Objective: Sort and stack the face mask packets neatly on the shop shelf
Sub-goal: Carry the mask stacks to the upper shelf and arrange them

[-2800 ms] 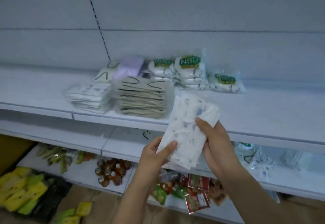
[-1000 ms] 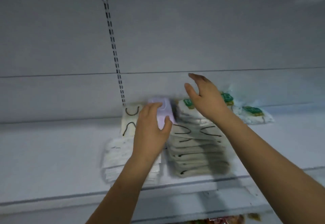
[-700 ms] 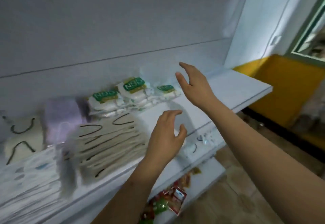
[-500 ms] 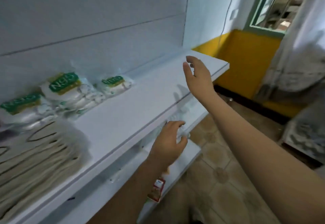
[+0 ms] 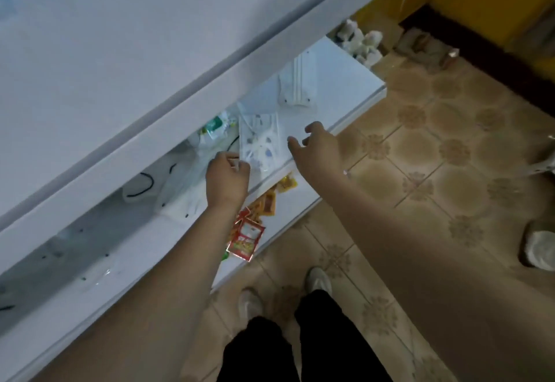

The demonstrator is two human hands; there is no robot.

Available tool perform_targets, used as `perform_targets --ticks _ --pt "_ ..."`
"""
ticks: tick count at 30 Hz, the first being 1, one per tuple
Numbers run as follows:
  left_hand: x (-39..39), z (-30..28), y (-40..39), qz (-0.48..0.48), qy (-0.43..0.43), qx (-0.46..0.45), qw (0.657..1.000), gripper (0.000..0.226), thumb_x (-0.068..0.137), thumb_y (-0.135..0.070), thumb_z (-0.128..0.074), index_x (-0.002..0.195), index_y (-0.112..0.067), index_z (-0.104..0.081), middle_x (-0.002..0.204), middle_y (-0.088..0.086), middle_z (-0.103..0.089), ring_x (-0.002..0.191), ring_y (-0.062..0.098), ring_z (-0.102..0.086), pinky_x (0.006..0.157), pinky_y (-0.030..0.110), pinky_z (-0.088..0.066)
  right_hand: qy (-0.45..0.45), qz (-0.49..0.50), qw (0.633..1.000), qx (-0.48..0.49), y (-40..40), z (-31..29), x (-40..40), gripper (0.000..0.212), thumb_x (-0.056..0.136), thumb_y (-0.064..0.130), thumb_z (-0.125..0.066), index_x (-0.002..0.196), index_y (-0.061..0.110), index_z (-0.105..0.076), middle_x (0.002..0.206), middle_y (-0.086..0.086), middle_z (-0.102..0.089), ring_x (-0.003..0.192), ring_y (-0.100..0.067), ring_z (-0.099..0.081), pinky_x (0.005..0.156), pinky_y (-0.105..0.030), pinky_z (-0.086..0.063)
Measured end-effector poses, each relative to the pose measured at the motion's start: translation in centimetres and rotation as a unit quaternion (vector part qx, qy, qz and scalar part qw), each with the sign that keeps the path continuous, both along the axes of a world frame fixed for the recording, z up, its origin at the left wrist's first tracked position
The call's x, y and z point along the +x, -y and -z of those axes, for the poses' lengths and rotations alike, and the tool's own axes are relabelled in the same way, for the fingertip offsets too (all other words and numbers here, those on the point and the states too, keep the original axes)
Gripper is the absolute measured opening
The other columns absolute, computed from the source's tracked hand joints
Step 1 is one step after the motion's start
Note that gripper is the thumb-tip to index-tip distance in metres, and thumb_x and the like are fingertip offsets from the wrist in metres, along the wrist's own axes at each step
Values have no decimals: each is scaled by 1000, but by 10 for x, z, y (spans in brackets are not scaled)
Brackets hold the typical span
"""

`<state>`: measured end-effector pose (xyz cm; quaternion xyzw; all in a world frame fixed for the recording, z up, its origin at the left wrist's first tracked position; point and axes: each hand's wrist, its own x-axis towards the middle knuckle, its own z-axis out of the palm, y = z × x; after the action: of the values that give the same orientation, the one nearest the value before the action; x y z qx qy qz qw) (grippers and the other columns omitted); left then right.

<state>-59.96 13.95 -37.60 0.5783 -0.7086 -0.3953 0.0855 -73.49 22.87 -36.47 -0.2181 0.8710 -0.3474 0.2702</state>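
Observation:
A clear packet holding a white face mask with a blue-grey print [image 5: 260, 141] lies on the middle shelf [image 5: 339, 81], under the top shelf's front lip. My left hand [image 5: 228, 180] has its fingers curled at the packet's near left corner and pinches it. Just right of the packet, my right hand [image 5: 319, 148] hovers with its fingers spread and holds nothing. Further along the same shelf are a plain white mask packet [image 5: 295, 89], a green-labelled packet [image 5: 214, 126] and loose masks with black ear loops [image 5: 139, 188], partly hidden by the shelf above.
The wide white top shelf [image 5: 120, 51] overhangs the middle one. Red and yellow snack sachets [image 5: 247, 239] lie on the lowest shelf. White bags [image 5: 363, 44] sit on the tiled floor [image 5: 420, 147] past the shelf end. My shoes [image 5: 318, 281] stand below.
My view has swung from the stacked packets on the top shelf down to the middle shelf. Both hands dropped there; the left now pinches the printed packet and the right hovers beside it.

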Motion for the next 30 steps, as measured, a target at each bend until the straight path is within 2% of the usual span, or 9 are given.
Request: perform_targets --ticks 7,9,12,14,16,20,26,28,30 --pt "-17 56 37 -22 9 47 999 36 84 -28 -57 109 -6 -69 100 16 -72 99 33 -67 91 41 -55 41 -28 996 75 60 69 1 36 92 36 -63 112 9 -50 103 -6 -59 96 -27 -60 64 -32 -38" --pt "-8 58 42 -14 -10 35 999 31 85 -30 -60 108 -13 -72 102 8 -73 98 25 -68 94 39 -55 42 -33 995 84 66 79 -1 14 85 19 -62 84 13 -50 79 -3 -53 74 -26 -57 54 -28 -35" --pt "15 57 47 -33 16 -101 994 24 91 -17 -61 113 -12 -68 110 5 -69 100 18 -63 89 27 -49 35 -10 997 73 69 86 -7 13 77 10 -55 70 14 -45 65 -2 -46 60 -24 -47 49 -24 -29" --pt "32 57 51 -84 69 -179 978 34 88 -20 -64 120 -10 -60 121 11 -59 112 28 -55 91 36 -46 16 7 999 49 69 85 -13 12 82 15 -55 73 14 -47 70 -2 -49 66 -24 -49 50 -27 -29" --pt "47 62 57 -113 161 -142 970 62 84 -37 -71 135 -12 -46 138 14 -44 129 34 -40 100 43 -39 -4 -3 1000 14 70 85 -18 16 90 27 -59 91 12 -54 88 -5 -59 80 -25 -55 59 -30 -38" --pt "71 73 56 -18 223 -126 966 86 78 -54 -75 146 -15 -39 143 14 -40 133 33 -37 103 47 -36 -79 15 997 -13 74 83 -27 41 100 39 -48 125 8 -49 122 -12 -57 106 -28 -57 73 -30 -33" --pt "89 57 59 -56 115 -138 982 36 88 -35 -64 121 -20 -62 106 -2 -65 97 19 -63 86 33 -51 -226 -41 968 -100 70 78 1 35 96 31 -50 126 13 -54 127 -8 -51 110 -23 -57 71 -30 -41" --pt "89 42 57 -125 19 -75 989 32 92 -30 -65 123 -28 -58 97 -8 -61 83 2 -61 72 20 -48 -180 -103 967 -146 66 73 27 31 97 35 -50 119 16 -59 113 -3 -58 97 -19 -61 72 -30 -46" --pt "92 30 56 -189 -106 61 974 25 92 -33 -65 116 -27 -60 92 -5 -66 73 -2 -64 71 24 -52 -45 -137 979 -143 66 67 50 32 98 43 -50 116 18 -62 99 6 -62 82 -6 -61 70 -24 -47"
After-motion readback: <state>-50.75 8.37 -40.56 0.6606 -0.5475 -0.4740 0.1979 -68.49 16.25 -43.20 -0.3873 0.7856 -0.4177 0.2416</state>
